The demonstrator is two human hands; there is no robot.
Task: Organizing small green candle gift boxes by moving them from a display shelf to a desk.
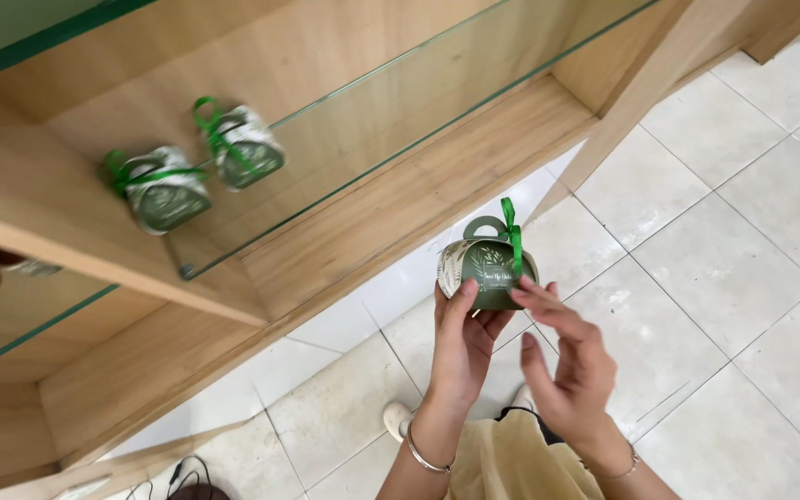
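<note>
Left hand (463,347) grips a small green-and-white gift box (486,262) from below, thumb on its front, fingers closed around it. The box is held in the air above the tiled floor (743,278), just off the front edge of the wooden shelf unit (400,204); a green ribbon (512,231) is tied at its handle. Right hand (571,370) hovers beside it, fingers spread open, tips touching the box's lower right side. Two matching boxes (198,171) sit on the glass shelf (344,139), toward its left end, near the front edge.
</note>
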